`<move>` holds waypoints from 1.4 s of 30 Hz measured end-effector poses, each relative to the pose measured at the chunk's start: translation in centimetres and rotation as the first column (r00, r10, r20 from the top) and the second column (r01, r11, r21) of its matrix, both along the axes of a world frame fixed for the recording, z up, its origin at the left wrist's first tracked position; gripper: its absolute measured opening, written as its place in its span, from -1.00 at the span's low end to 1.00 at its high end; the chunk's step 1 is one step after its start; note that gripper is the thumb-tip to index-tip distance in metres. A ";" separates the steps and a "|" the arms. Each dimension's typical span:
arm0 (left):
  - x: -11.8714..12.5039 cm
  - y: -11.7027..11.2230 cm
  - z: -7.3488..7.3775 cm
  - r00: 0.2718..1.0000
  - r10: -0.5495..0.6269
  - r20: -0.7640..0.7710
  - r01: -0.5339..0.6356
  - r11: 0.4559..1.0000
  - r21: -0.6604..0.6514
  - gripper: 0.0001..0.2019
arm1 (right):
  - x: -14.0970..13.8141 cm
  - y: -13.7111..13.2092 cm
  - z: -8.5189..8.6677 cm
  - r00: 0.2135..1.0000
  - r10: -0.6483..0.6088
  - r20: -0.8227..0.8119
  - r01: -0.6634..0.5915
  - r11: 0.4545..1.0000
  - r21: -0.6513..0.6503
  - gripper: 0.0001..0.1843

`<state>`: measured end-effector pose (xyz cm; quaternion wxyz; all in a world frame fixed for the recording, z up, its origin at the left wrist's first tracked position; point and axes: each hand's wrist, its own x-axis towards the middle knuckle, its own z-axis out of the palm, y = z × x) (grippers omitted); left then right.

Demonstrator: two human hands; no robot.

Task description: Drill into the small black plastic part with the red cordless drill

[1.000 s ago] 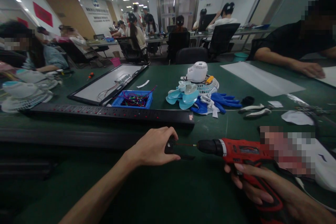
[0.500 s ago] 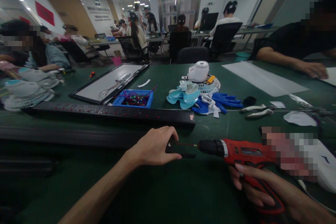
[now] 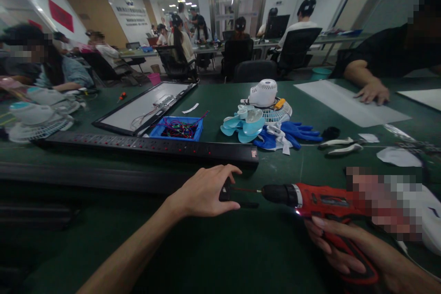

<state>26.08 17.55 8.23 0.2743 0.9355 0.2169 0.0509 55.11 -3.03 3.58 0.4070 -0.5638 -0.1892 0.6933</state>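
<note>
The left hand (image 3: 203,193) curls around the right end of the black bar (image 3: 103,179), holding it on the green bench (image 3: 234,252) with one finger lifted clear, while the right hand (image 3: 347,245) grips the red drill (image 3: 320,200) by its handle (a small light glows under the chuck (image 3: 279,194)), its thin bit (image 3: 246,189) pointing at that end. Just beyond the bar lies a power strip (image 3: 155,148), with a blue tray (image 3: 199,133) of wires (image 3: 175,129) behind it and blue gloves (image 3: 299,132) near its right end.
</note>
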 end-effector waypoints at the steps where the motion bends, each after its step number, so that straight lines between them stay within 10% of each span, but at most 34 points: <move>1: 0.0 0.0 0.0 1.000 0.000 -0.002 0.000 1.000 -0.001 -0.29 | -0.1 0.0 0.1 1.000 -0.005 -0.002 0.005 1.000 -0.003 -0.52; 42: 0.1 0.0 -0.1 1.000 -0.005 0.000 0.005 1.000 0.008 -0.28 | -0.8 0.3 1.0 1.000 -0.025 -0.002 0.024 0.999 -0.040 -0.53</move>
